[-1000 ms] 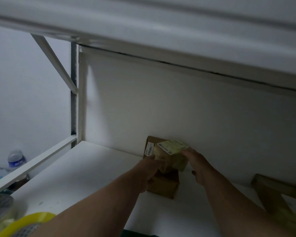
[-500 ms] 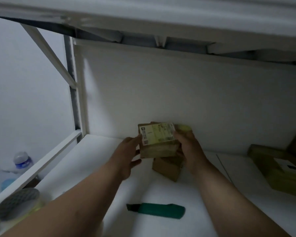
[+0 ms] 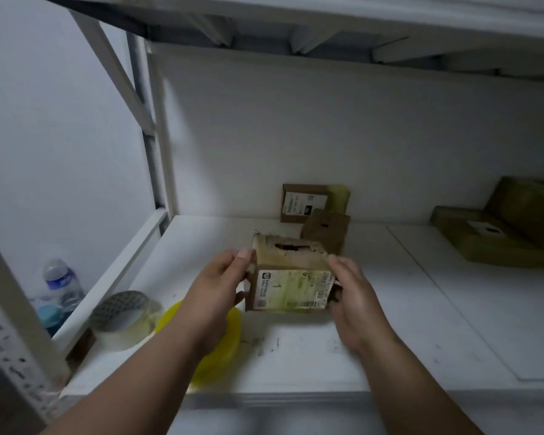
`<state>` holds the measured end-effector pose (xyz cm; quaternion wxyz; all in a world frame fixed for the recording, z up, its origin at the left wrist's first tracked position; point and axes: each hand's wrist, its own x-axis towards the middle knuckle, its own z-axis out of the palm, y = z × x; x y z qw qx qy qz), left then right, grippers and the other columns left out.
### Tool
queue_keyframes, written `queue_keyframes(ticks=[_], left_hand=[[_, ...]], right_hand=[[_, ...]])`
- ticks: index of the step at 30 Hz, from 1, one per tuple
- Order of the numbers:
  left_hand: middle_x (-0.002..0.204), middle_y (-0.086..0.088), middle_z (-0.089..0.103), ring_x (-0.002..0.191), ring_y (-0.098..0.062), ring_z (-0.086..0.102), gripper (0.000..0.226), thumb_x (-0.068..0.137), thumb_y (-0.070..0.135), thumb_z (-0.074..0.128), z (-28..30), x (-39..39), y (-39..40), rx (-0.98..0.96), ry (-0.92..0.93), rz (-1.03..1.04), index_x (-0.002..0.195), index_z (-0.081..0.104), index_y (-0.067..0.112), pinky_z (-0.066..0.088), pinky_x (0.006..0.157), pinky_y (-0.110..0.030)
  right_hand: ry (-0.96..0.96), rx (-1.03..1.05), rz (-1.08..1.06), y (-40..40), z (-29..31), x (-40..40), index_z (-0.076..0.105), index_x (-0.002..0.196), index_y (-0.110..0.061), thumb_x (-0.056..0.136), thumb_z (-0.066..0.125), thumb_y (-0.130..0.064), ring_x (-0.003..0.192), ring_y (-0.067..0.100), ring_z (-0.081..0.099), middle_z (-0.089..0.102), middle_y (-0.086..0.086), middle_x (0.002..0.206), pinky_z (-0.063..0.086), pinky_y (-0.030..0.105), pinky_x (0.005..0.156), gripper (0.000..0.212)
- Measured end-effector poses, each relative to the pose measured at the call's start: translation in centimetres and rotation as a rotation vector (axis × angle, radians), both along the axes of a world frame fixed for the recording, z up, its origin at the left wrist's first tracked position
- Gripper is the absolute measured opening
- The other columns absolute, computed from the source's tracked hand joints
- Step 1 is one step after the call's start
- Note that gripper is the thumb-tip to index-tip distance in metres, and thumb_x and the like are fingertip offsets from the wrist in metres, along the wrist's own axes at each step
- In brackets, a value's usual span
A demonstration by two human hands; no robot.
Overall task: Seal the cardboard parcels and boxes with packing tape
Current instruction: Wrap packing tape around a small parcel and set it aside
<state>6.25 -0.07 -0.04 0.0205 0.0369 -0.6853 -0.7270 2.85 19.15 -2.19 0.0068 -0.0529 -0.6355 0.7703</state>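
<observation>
White shelf [image 3: 390, 309] | white wall [image 3: 327, 136] | hands [image 3: 214, 290] hold box [image 3: 291, 271]

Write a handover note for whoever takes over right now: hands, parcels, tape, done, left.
Left hand and right hand grip opposite sides of the small brown cardboard parcel with a white shipping label, near the front of the white shelf.
Its top edge is torn and open; no fresh tape seen on it.
Clear packing tape roll and yellow tape roll lie at the left, untouched.
Two small brown cardboard boxes stand at the back wall; flat greenish-brown parcels lie at the right.
Left: tape this parcel, then check the others.
</observation>
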Motion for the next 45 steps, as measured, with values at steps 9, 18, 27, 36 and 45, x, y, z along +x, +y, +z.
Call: queue_keyframes(ticks=[9,18,27,36,45], left_hand=[[0.114,0.005,0.069,0.109,-0.027,0.063,0.007,0.091,0.022,0.067,-1.7,2.9,0.7,0.009,0.001,0.090,0.097,0.066,0.022,0.051,0.098,-0.049],[0.110,0.008,0.067,0.087,-0.022,0.070,0.051,0.083,0.003,0.063,-2.9,3.9,3.9,-0.126,-0.052,0.044,0.119,0.063,0.039,0.057,0.086,-0.049],[0.116,0.015,0.064,0.091,0.000,0.067,0.046,0.095,0.014,0.056,-3.7,4.2,4.9,-0.461,-0.080,0.009,0.128,0.051,0.046,0.057,0.088,-0.034],[0.116,0.009,0.066,0.103,-0.015,0.065,0.046,0.094,0.022,0.060,-4.2,2.5,3.3,-0.545,-0.118,0.048,0.138,0.049,0.032,0.054,0.092,-0.044],[0.105,0.014,0.065,0.094,-0.007,0.061,0.042,0.094,0.025,0.061,-3.1,0.1,-1.1,-0.621,-0.098,0.107,0.135,0.052,0.030,0.048,0.083,-0.029]], right_hand=[[0.098,-0.011,-0.037,1.1,-0.9,3.2,0.061,0.093,-0.019,0.098,0.054,-0.025,0.108,0.027,0.058,0.067,0.006,0.105,0.043,0.044,0.091,0.010],[0.034,0.155,-0.029,4.5,-1.9,4.1,0.061,0.105,-0.019,0.096,0.059,-0.019,0.099,0.023,0.066,0.069,0.007,0.107,0.051,0.045,0.088,0.010],[-0.105,0.254,0.141,4.8,-3.3,3.8,0.059,0.107,-0.025,0.098,0.054,-0.016,0.094,0.016,0.069,0.071,-0.003,0.103,0.058,0.036,0.077,0.014],[-0.151,0.311,0.114,3.4,-3.4,2.5,0.060,0.106,-0.024,0.098,0.057,-0.025,0.096,0.022,0.068,0.070,-0.001,0.103,0.056,0.052,0.088,0.009],[-0.171,0.365,0.086,2.1,-2.7,1.3,0.058,0.114,-0.021,0.093,0.064,-0.037,0.091,0.018,0.070,0.071,0.000,0.101,0.058,0.043,0.081,0.028]])
